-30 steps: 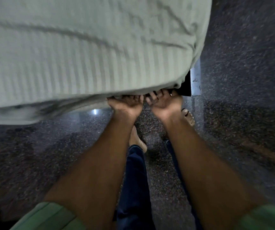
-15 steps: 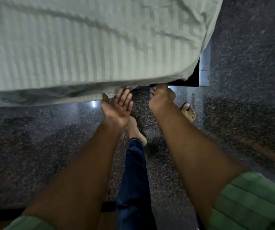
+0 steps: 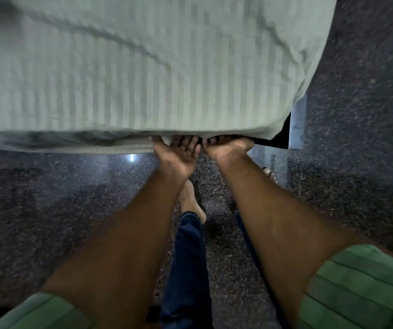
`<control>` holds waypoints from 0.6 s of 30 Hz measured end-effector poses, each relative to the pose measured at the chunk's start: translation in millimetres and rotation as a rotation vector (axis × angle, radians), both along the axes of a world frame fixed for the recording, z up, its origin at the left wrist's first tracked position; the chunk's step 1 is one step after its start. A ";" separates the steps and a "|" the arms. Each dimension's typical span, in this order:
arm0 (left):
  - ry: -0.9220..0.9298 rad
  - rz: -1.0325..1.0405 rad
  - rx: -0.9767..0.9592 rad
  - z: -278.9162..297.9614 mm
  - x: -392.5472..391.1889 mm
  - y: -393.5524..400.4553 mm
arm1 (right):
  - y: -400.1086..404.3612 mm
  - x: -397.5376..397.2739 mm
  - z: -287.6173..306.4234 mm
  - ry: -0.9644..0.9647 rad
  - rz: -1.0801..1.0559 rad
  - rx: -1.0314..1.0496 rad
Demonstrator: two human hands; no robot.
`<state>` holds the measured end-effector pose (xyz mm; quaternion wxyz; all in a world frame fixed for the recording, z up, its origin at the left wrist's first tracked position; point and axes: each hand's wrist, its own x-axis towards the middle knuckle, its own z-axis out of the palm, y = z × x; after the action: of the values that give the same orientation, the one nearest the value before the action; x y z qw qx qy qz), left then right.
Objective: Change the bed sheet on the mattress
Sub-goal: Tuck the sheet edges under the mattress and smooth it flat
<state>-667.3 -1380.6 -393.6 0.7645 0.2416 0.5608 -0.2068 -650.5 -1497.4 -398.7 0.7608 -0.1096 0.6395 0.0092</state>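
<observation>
The left hand is turned palm up, fingers fairly straight and reaching up under the lower edge of the sheet; the fingertips vanish beneath the cloth, so whether they pinch any of it cannot be told. Just beside it, the right hand is also palm up, its fingers pushed further under the same edge and hidden, and its hold is equally unclear. Both look to be tucking the sheet's hem under the mattress rather than gripping it.

The sheet, pale green with faint woven stripes, is spread over the mattress and hangs down its near side, with a few loose creases running across the top. Near the corner of the mattress, to the right of the hands, a dark gap and a pale metal bed frame leg show below the cloth. Below the mattress edge lies a dark speckled floor, with the person's bare foot beneath the hands.

The sheet should handle as light, soft and limp: it will bunch and slide rather than hold shape, so it is best taken at the hem, close to the corner. The mattress is likely heavy and somewhat floppy, and lifting its edge from underneath, flat-handed, seems the sensible way to make room for the cloth.
</observation>
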 end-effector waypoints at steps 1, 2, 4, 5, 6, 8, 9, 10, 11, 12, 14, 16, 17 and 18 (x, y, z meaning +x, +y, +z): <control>0.007 -0.053 0.010 -1.0 -4.6 1.3 | -2.2 -4.9 -0.9 -0.005 0.049 0.003; 0.020 -0.108 0.021 0.9 -9.8 1.7 | -4.3 -11.7 -0.5 -0.012 0.107 0.005; 0.039 -0.195 0.070 9.4 -20.5 -0.3 | -7.7 -28.2 7.7 -0.027 0.302 -0.009; 0.053 -0.220 0.103 16.5 -24.7 -4.1 | -9.2 -38.1 13.1 0.001 0.408 -0.031; 0.071 -0.245 0.143 26.9 -27.2 -9.6 | -10.8 -47.3 22.9 0.050 0.502 -0.057; 0.104 -0.306 0.229 47.1 -32.4 -24.7 | -13.7 -62.9 40.9 0.148 0.631 -0.096; 0.112 -0.331 0.268 59.6 -33.6 -35.7 | -17.7 -67.4 51.4 0.179 0.656 -0.109; 0.117 -0.348 0.295 70.7 -35.0 -45.9 | -20.6 -69.6 60.7 0.197 0.664 -0.118; 0.115 -0.367 0.315 83.4 -34.7 -57.8 | -26.1 -69.1 71.2 0.207 0.663 -0.126; 0.113 -0.380 0.330 92.7 -33.3 -67.7 | -30.4 -67.3 81.2 0.201 0.667 -0.131; 0.099 -0.420 0.368 106.9 -32.5 -88.0 | -44.8 -63.8 100.5 0.182 0.699 -0.166; 0.068 -0.437 0.417 124.9 -32.2 -105.6 | -65.6 -56.8 122.9 0.168 0.765 -0.194; 0.056 -0.453 0.432 136.7 -31.7 -114.8 | -78.3 -52.9 134.9 0.163 0.800 -0.201; 0.046 -0.467 0.442 147.1 -30.9 -122.6 | -89.2 -47.8 146.2 0.152 0.831 -0.212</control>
<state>-698.1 -1503.2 -246.5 0.6126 0.5192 0.5386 -0.2551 -698.2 -1586.6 -252.4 0.6277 -0.4341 0.5929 0.2570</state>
